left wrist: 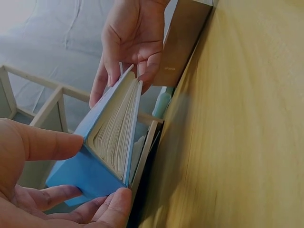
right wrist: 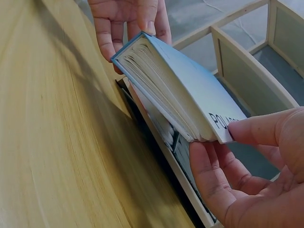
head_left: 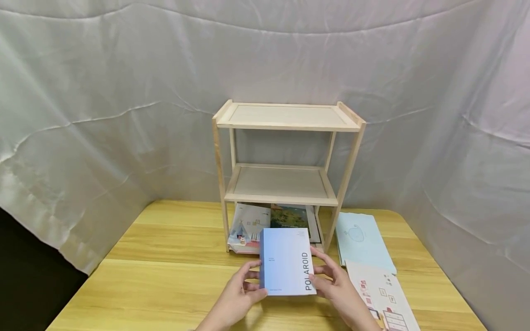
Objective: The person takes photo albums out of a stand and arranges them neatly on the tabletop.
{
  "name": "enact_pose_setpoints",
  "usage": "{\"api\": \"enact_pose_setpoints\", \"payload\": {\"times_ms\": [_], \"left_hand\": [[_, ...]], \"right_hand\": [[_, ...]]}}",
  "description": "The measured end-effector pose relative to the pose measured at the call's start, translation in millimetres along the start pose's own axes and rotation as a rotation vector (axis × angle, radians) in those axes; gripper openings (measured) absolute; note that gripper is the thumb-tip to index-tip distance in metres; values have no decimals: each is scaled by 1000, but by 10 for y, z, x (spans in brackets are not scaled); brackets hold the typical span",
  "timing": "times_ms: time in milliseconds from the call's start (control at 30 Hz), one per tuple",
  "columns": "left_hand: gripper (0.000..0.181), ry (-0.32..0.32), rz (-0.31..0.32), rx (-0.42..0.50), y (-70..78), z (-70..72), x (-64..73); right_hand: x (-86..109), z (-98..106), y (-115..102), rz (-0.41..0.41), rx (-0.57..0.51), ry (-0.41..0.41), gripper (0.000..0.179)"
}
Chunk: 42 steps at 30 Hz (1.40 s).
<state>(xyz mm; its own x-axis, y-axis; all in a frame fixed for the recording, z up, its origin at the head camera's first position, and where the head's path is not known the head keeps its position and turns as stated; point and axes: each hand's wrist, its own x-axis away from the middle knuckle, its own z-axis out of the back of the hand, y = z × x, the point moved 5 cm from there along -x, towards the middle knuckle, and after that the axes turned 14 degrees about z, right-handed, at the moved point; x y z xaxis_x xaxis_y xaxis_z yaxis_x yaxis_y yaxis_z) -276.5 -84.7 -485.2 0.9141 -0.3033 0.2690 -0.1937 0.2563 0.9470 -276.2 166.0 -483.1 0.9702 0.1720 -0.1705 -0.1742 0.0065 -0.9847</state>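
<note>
Both hands hold a light blue and white photo album (head_left: 285, 262), marked POLAROID, above the table in front of a wooden rack. My left hand (head_left: 240, 294) grips its blue spine side, thumb on the cover and fingers beneath. At the opposite edge, my right hand (head_left: 337, 289) pinches the covers, thumb near the lettering. In the left wrist view the album (left wrist: 84, 173) is tilted, with its thick cream pages showing between the covers. The right wrist view shows the album's cover (right wrist: 190, 80) raised clear of the tabletop.
A three-tier wooden rack (head_left: 281, 201) stands at the back of the table (head_left: 165, 276). Picture books (head_left: 250, 220) lie on its bottom tier, partly hidden by the album. To the right are a pale blue book (head_left: 364, 239) and a white illustrated book (head_left: 383, 294). Grey curtains (head_left: 124, 92) surround the table.
</note>
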Motion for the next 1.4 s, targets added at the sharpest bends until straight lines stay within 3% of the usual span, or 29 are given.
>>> {"api": "enact_pose_setpoints", "payload": {"times_ms": [800,1100,1400], "left_hand": [[63,-37,13,-28,-60,-159,-25],[62,-49,26,-34,-73,-203,-64],[61,-50,52,-46,-70,-260,-53]], "right_hand": [[102,149,70,-88,124,60,68],[117,200,55,-108,170,34,66],[158,207,69,-97,309,79,63]]}}
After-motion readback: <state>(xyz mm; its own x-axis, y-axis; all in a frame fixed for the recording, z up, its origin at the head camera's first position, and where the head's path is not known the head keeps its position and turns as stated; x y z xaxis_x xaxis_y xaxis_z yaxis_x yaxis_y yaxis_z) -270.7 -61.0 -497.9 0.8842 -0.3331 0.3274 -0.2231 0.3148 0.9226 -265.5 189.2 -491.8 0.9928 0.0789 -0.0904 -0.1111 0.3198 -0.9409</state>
